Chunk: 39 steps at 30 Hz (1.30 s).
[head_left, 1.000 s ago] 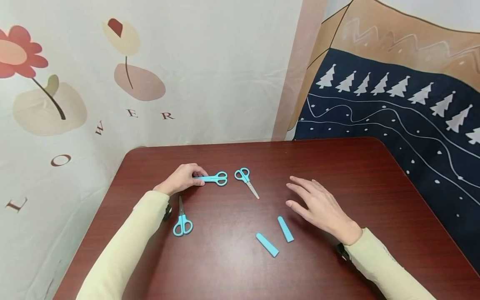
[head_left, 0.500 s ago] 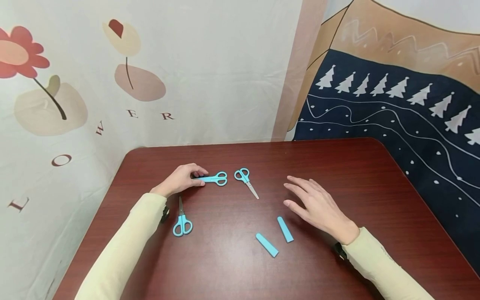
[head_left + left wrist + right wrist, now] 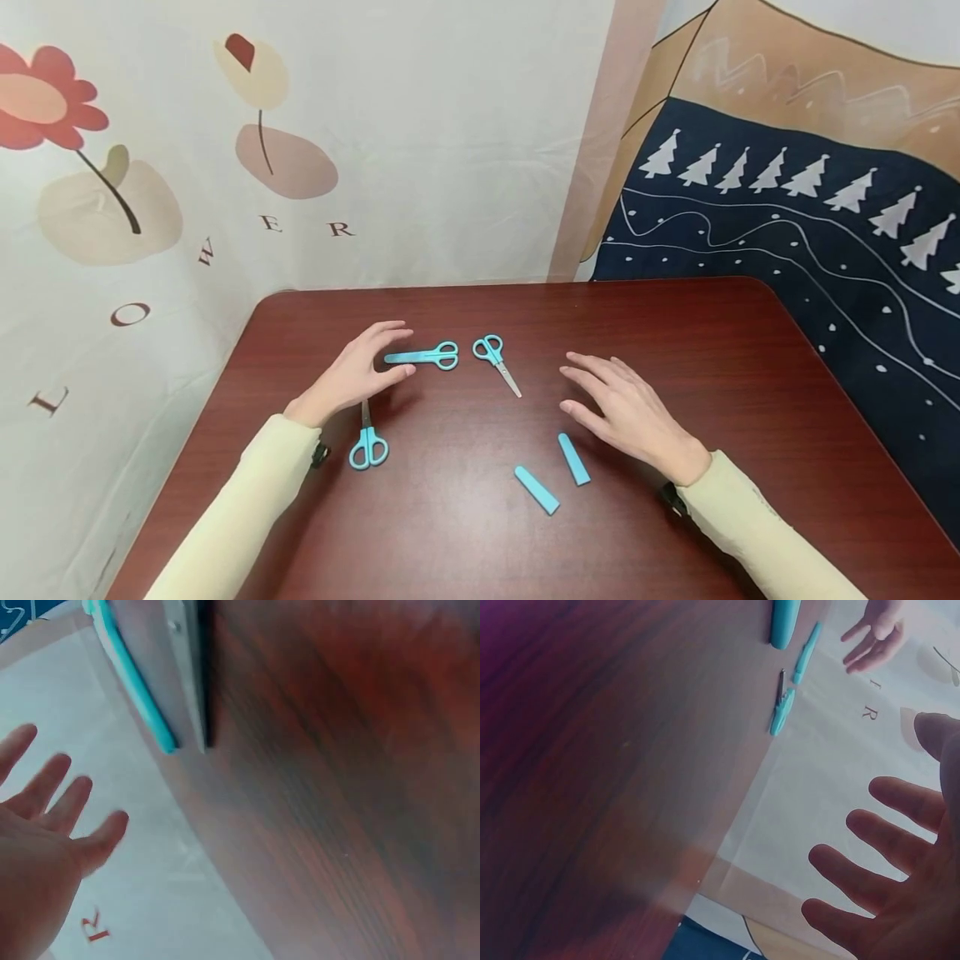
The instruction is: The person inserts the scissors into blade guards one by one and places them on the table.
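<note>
A pair of light-blue scissors with its blades in a matching cover [image 3: 420, 357] lies flat on the table, handles to the right. My left hand [image 3: 352, 375] is spread beside its covered end, thumb and fingers apart and holding nothing. Just right of it lies a second pair of scissors [image 3: 491, 356] with bare blades. A third bare pair [image 3: 368, 450] lies below the left hand, its tip partly hidden; its metal blades [image 3: 191, 675] show in the left wrist view. My right hand [image 3: 630, 417] hovers with relaxed, spread fingers above two loose blade covers [image 3: 537, 490].
The dark red-brown table [image 3: 450, 542] has rounded far corners. Behind it hangs a pale cloth [image 3: 450, 167] with flowers and letters. On the right is a dark blue cloth [image 3: 735, 217] with white trees.
My left hand has let go of the covered scissors, opened its fingers and drawn back slightly to the left. The right hand has shifted a little left. The scissors stay on the table.
</note>
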{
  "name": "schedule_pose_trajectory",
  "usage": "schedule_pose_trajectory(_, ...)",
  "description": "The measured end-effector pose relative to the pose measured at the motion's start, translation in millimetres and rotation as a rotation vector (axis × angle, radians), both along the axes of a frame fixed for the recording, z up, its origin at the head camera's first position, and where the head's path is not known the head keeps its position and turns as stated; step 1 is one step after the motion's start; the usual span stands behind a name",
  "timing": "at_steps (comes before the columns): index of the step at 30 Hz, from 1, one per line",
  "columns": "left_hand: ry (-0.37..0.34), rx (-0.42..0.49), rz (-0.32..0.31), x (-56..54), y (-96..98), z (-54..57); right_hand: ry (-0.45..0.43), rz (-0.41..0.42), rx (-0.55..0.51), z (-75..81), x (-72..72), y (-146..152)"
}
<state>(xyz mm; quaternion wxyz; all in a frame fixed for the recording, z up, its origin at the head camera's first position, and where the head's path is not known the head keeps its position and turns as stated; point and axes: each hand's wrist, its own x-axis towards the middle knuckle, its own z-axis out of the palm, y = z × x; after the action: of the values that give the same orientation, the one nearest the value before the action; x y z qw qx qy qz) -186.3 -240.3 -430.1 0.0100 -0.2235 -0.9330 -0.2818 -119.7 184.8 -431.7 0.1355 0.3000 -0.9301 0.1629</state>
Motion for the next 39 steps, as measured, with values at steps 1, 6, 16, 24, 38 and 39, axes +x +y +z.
schedule_pose_trajectory(1,0.007,0.004,0.004,4.4,0.1,1.2,0.0,0.003,0.002,0.1,-0.2,-1.4)
schedule_pose_trajectory(6,0.045,-0.008,0.033,26.6,-2.3,4.6,-0.003,0.011,0.003,0.1,-0.9,-6.9)
schedule_pose_trajectory(16,0.092,-0.071,0.116,62.2,-9.4,6.4,-0.003,0.013,-0.003,0.5,-2.3,-11.6)
schedule_pose_trajectory(24,0.11,-0.114,0.159,78.9,-13.0,1.7,-0.014,0.01,0.0,0.3,-3.3,-12.7)
schedule_pose_trajectory(38,-0.108,-0.057,0.206,95.7,-25.5,-8.5,-0.013,0.015,-0.004,-1.4,-4.1,-12.1)
schedule_pose_trajectory(39,-0.123,-0.047,0.204,96.4,-26.4,-9.4,-0.016,0.015,-0.004,-1.4,-4.0,-11.9)
